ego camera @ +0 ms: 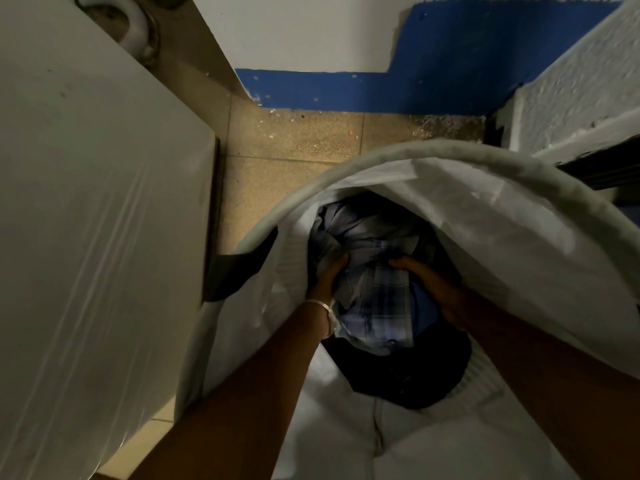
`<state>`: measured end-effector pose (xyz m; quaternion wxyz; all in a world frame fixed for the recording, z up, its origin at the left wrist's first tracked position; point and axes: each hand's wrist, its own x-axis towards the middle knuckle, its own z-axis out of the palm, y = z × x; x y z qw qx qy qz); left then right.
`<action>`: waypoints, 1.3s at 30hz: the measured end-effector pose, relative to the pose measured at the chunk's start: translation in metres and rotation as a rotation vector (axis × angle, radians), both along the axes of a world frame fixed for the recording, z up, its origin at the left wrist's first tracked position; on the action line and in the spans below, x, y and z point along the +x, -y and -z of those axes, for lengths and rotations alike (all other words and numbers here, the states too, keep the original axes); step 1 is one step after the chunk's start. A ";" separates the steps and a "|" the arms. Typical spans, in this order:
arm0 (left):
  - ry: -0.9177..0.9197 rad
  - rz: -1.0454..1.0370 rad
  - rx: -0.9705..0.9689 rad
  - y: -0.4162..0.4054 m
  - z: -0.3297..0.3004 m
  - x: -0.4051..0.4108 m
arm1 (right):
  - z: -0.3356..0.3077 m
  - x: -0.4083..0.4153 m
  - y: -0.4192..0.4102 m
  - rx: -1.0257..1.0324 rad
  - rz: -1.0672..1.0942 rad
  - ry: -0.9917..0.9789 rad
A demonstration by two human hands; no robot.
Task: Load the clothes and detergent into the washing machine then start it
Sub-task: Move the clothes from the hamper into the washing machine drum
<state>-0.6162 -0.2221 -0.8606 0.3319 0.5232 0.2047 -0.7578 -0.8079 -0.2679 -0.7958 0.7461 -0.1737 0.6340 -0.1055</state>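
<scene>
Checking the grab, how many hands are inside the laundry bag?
2: left hand grips the blue plaid cloth on its left side, right hand on its right, both inside the white laundry bag.

A tan speckled tile floor (294,140) carries everything here. On it at the right stands a white laundry hamper (450,188) with a round rim. At the left stands a large white appliance (97,220) wrapped in clear film. Pale crumbs lie scattered on the tiles along the far blue-painted wall base (346,91).
</scene>
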 end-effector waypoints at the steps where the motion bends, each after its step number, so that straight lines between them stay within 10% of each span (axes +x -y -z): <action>1: 0.019 -0.010 -0.001 0.001 0.000 -0.001 | -0.001 0.000 0.001 0.007 -0.010 0.012; 7: 0.180 0.215 -0.062 -0.004 -0.012 0.009 | -0.001 0.001 0.000 0.073 -0.004 0.025; 24: -0.209 -0.037 -0.013 -0.009 -0.077 0.017 | -0.047 0.005 -0.004 0.053 0.103 0.111; 39: 0.115 0.094 0.047 -0.019 -0.254 0.035 | -0.220 0.033 -0.027 -0.074 0.035 0.092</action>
